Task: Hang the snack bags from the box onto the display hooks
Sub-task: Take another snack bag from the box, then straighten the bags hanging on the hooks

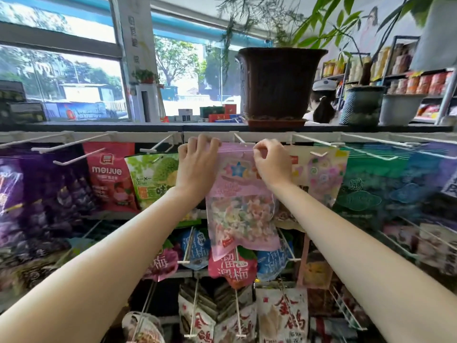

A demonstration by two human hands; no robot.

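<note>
My left hand point(195, 164) and right hand point(270, 162) pinch the pink snack bag point(241, 206) top corners; bag hangs lengthwise, its top at the hook point(241, 139).

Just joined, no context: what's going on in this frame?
A person is stocking a shop display rack. Both hands hold the top edge of a pink snack bag with a clear window of pastel sweets: the left hand grips its left corner, the right hand pinches its right corner, up at the top row's white wire hooks. Whether the bag is already on a hook can't be told. Neighbouring hooks carry a red snack bag and a green snack bag.
</note>
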